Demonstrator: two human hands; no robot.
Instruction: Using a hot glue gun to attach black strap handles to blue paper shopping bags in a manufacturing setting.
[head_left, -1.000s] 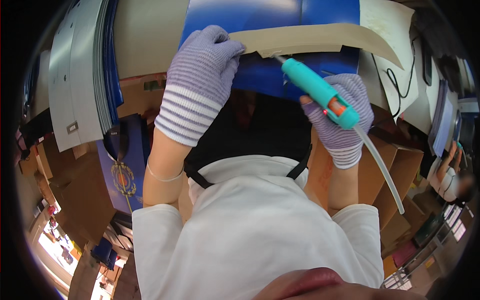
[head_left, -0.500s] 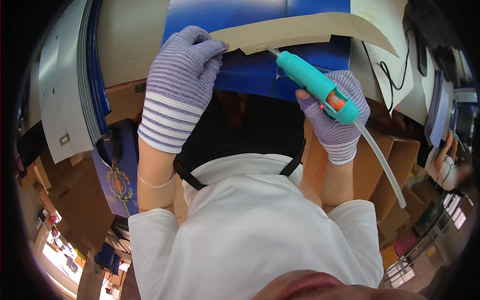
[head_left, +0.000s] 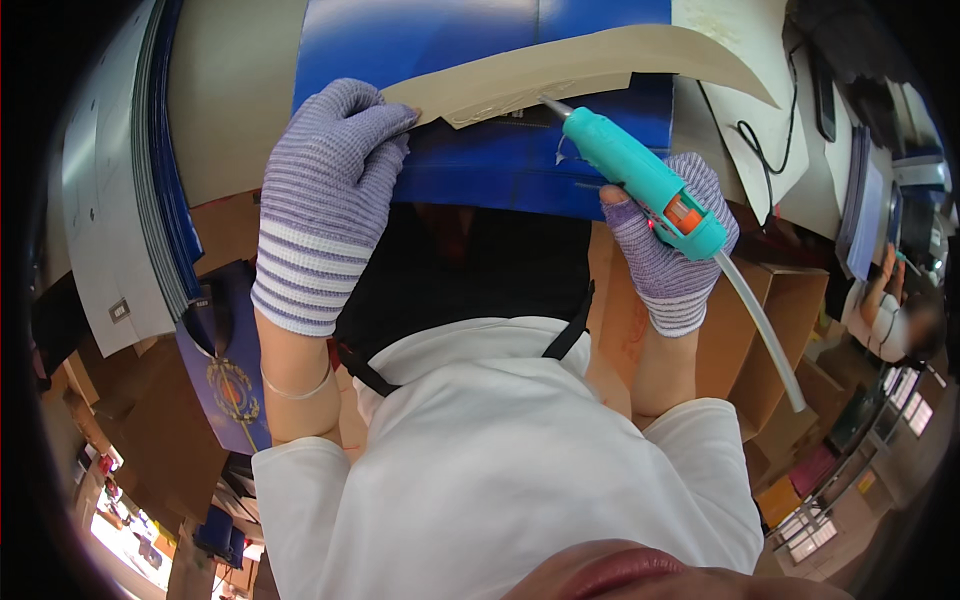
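Note:
My left hand (head_left: 335, 190), in a purple-and-white striped knit glove, pinches the left end of a long curved beige strip (head_left: 600, 55) that looks like card. Thin lines of clear glue run along the strip's lower flap. A teal hot glue gun (head_left: 640, 175) is gripped in my right hand (head_left: 675, 250), which wears a matching glove with the thumb tip bare. Its metal nozzle points up and left, close to the strip's lower edge. From its back end a translucent glue stick (head_left: 762, 335) sticks out. Beneath the strip lies a glossy blue board (head_left: 480, 170).
Stacked grey and blue boards (head_left: 120, 190) stand at the left. A black cable (head_left: 765, 160) curls over the table at right. Below the table edge are an open cardboard box (head_left: 780, 310) and a blue printed box (head_left: 228, 390). Another person (head_left: 890, 320) is at far right.
The glue gun's nozzle has shifted slightly along the strip's flap, and more glue lines show there. The whole view has moved a little; both hands keep their hold.

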